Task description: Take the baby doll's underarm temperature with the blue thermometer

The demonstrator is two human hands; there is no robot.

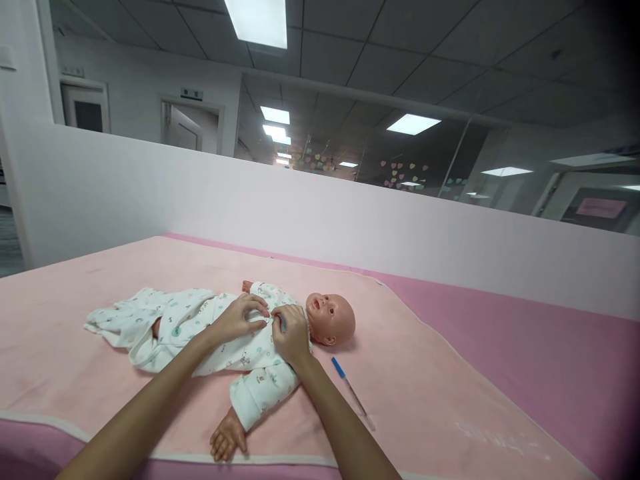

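A baby doll (336,320) lies on its back, its head toward the right. It wears a white baby outfit (250,357) printed with small teal figures. Over the chest, my left hand (241,319) has its fingers bent and pinching at the front of the outfit. My right hand (291,330) is closed close beside it, its fingertips also on the cloth near the collar. The two hands nearly meet. What exactly sits between the fingertips is too small to make out, though it appears to be the outfit's front edge.
The doll rests on a peach-pink mat (425,387) with a pale border. Beside its head lies a pen (353,393) with a blue cap. A purple-pink surface (540,347) shows beyond the mat, and a low white wall (300,207) topped with glass runs behind.
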